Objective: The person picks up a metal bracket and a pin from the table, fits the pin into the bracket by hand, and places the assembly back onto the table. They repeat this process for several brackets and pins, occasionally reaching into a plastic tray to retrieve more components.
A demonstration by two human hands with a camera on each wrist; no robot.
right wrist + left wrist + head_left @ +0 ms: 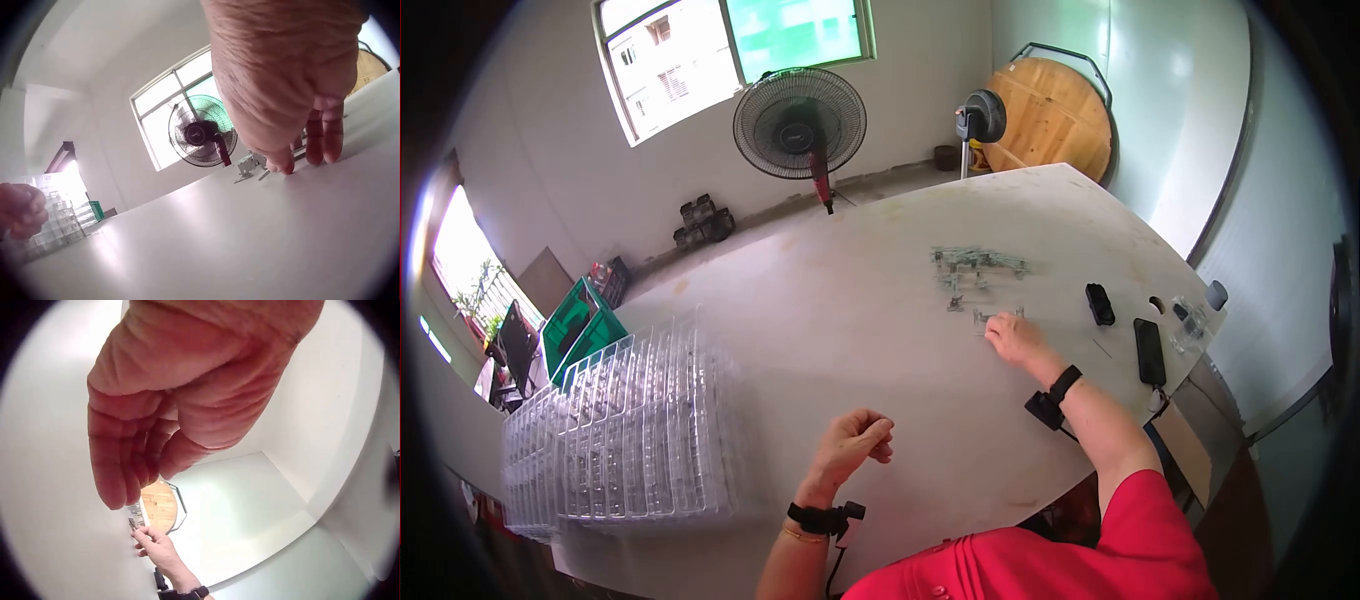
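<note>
My right hand (pixel 1017 341) reaches down to the tabletop, and its fingertips pinch a small metal part (pixel 251 164) that has thin flat legs. Fingers (pixel 315 144) point down close to the table in the right wrist view. Just beyond this hand lies a loose group of similar small metal parts (pixel 980 258), with a few strays nearer. My left hand (pixel 852 446) hovers over the near side of the table, its fingers (pixel 107 456) loosely curled toward the thumb and nothing showing between them.
Clear plastic trays (pixel 645 430) stand stacked at the left of the white table (pixel 830 300), beside a green crate (pixel 583 330). Toward the right edge lie a black device (pixel 1100 304), a phone (pixel 1148 351) and clear plastic items (pixel 1190 325). A fan (pixel 800 125) stands beyond the table.
</note>
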